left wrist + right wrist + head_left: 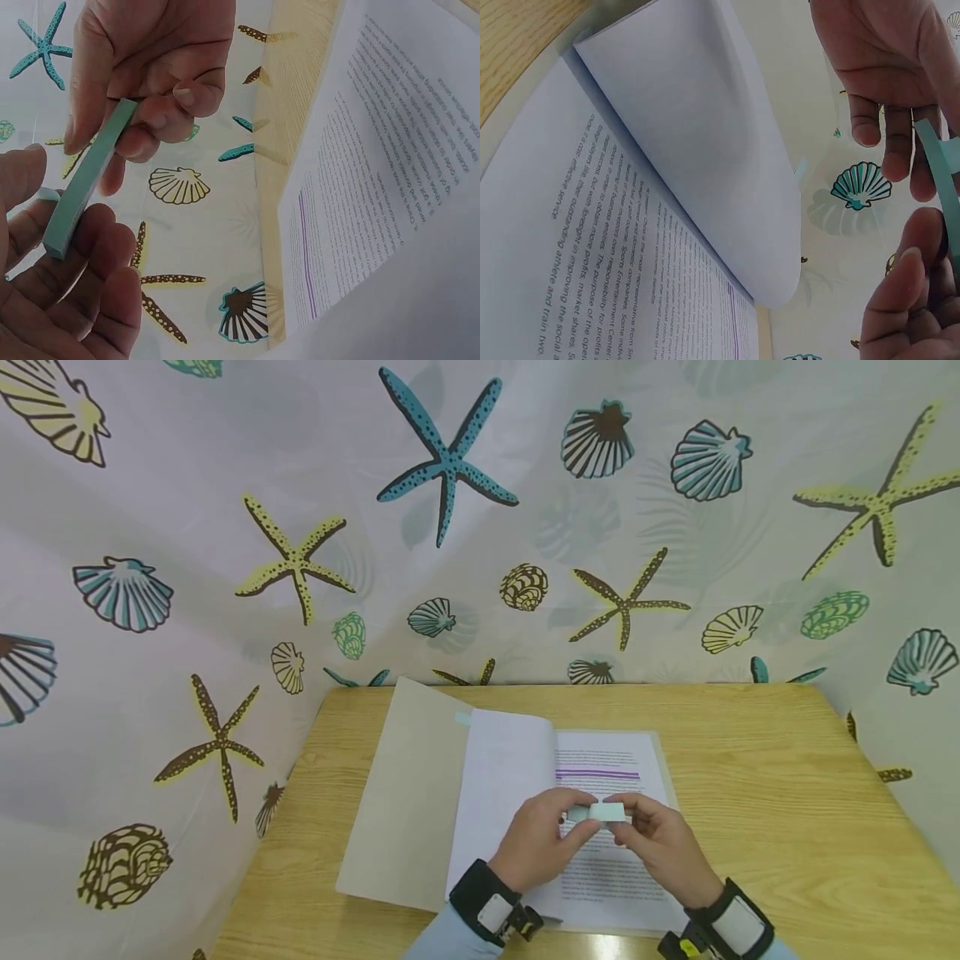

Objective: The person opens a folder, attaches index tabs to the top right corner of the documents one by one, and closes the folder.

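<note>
A mint-green pad of sticky notes (608, 812) is held between both hands above the open document. My left hand (536, 839) pinches a thin sheet at the pad's left side, thumb and forefinger on it. My right hand (667, 843) grips the pad's right end between thumb and fingers. Edge-on in the left wrist view, the pad (90, 180) shows as a narrow green strip, with a pale flap (48, 194) standing off it. Below the hands lies a printed page (615, 877) with purple highlighted lines (597, 773) near its top.
The document's turned white sheet (506, 785) curves up along its fold, beside the opened beige cover (408, 802). A pale blue tab (462, 718) sticks out at that sheet's top. Everything lies on a wooden table (787, 793), enclosed by a shell-and-starfish patterned curtain (525, 535).
</note>
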The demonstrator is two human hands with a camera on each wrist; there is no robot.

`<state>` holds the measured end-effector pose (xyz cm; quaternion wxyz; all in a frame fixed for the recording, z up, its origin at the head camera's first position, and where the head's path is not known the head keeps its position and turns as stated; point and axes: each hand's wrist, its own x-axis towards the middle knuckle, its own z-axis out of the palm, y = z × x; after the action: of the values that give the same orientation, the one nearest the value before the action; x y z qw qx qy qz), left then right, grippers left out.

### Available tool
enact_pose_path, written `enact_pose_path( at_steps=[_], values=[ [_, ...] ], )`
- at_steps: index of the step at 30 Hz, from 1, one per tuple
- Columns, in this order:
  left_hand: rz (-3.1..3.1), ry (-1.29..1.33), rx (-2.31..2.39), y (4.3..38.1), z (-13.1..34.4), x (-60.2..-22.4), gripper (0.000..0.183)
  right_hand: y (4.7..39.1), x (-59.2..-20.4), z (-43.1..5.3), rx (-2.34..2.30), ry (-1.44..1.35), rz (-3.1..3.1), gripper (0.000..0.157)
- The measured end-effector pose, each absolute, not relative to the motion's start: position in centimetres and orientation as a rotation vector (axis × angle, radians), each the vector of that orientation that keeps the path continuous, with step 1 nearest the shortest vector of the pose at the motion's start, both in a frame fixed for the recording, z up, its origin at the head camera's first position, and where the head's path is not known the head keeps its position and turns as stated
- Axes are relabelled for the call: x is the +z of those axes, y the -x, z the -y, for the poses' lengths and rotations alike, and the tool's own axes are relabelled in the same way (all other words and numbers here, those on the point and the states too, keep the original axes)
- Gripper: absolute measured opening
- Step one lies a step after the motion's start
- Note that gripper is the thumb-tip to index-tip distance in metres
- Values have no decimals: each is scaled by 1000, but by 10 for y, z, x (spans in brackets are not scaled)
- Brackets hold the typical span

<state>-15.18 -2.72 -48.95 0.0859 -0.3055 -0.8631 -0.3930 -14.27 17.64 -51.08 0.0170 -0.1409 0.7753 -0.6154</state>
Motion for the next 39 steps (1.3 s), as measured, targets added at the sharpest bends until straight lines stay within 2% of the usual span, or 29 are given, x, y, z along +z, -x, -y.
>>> enact_pose_path(
  at_steps=[3,6,12,15,20,29,35,39],
  values=[
    [2530,1002,-1169,150,26,-488,30,143,-508,-173,-1904,471,-2391,27],
    [2483,1042,-1151,149,24,-487,31,144,-506,-170,-1904,487,-2446,23],
    [2446,813,-1032,143,19,-487,40,147,-504,-166,-1600,749,-3074,19],
    [2450,726,-1063,140,15,-487,39,149,-504,-163,-1402,970,-3332,8],
    [2510,713,-1138,138,12,-489,31,149,-502,-157,-1269,1185,-3496,35],
    [2520,729,-1201,139,13,-490,12,151,-504,-154,-1257,1288,-3553,33],
    [2518,725,-1178,140,13,-492,7,150,-505,-153,-1277,1232,-3541,32],
    [2524,716,-1164,140,14,-493,9,151,-505,-154,-1335,1187,-3520,32]
  ],
)
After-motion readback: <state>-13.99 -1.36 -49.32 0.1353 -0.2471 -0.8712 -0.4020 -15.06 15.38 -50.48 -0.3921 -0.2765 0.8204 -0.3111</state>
